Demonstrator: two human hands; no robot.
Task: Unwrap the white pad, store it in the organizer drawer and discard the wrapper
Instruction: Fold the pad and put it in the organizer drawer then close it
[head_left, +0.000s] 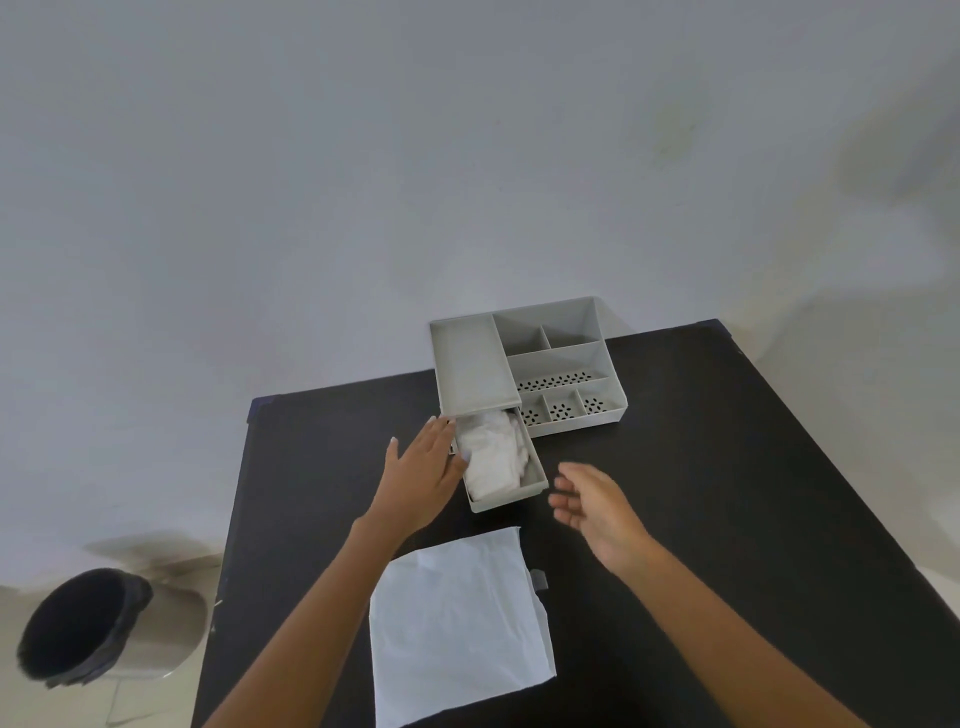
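Observation:
The grey organizer (472, 364) stands at the table's far edge with its drawer (511, 498) pulled out toward me. A crumpled white pad (491, 457) lies inside the drawer. My left hand (423, 467) rests flat against the drawer's left side, fingers spread, holding nothing. To the right of the drawer front, my right hand (597, 506) hovers with loose fingers and an empty palm. The flattened white wrapper (457, 623) lies on the table between my forearms.
The black table (727, 493) fills the lower right. A black bin (78, 623) stands on the floor at lower left. The organizer's open compartments (561, 364) sit to the right of the drawer housing. A small grey piece (539, 579) lies beside the wrapper's right edge.

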